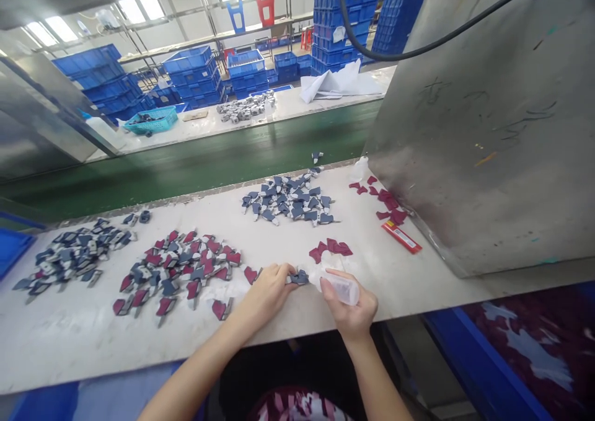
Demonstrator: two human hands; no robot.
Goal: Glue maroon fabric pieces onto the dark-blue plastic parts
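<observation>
My left hand pinches a small dark blue-grey plastic part at the front of the bench. Wrapped in my right hand is a translucent squeeze bottle, tilted with its tip toward that part. Just behind the bottle lie several loose maroon pieces. To the left of my left hand spreads a pile of parts with maroon faces. A single maroon-faced part sits close to my left wrist.
Blue-grey parts are heaped at mid-bench, others at far left. At right are more maroon pieces, a red packet and a metal panel. Behind runs a green conveyor belt. A black cable hangs overhead.
</observation>
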